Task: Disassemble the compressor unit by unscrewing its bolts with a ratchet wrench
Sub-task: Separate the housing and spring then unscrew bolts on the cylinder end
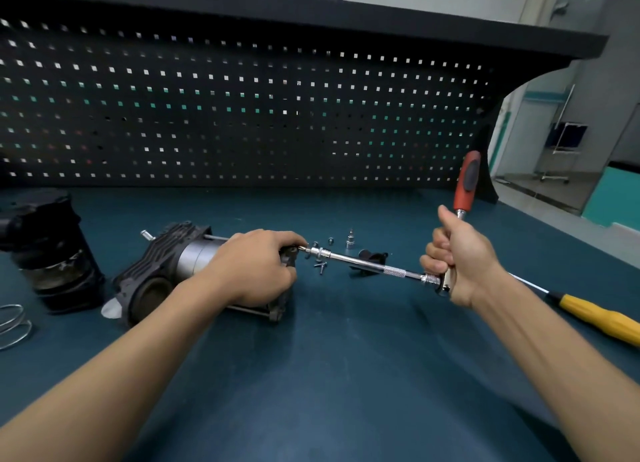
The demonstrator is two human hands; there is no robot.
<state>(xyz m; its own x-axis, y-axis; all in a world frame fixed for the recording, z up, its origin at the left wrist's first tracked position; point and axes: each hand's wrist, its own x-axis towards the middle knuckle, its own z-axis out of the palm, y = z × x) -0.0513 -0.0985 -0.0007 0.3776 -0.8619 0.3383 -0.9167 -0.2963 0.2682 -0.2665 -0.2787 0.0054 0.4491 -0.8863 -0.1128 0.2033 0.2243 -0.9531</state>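
On the dark teal worktop point(346, 375) the compressor unit point(162, 267) lies on its side: a ribbed, matt black casting around a smooth grey metal cylinder, with thin through-rods along its length. The left hand point(256, 264) is curled over the unit's right end, gripping it steady, its fingertips at the spot where the tool tip meets the housing. Out from that end runs a polished chrome extension bar point(363, 263) with a knurled band near its far end. It plugs into the head of the ratchet wrench point(464, 188), whose red handle with a dark inset stands up and away. The right hand point(457, 257) is wrapped tightly round the wrench just above its head, thumb raised.

The step appears to be loosening a bolt in the unit's right end face. The next move would call for swinging the handle while keeping the bar square to the bolt and the unit pinned.

Just right of the unit lie small loose screws point(320, 266) and an upright spare socket point(350, 240). Further right lies a yellow-handled screwdriver point(602, 318). Left of the unit stands a black cylindrical housing point(52, 250).
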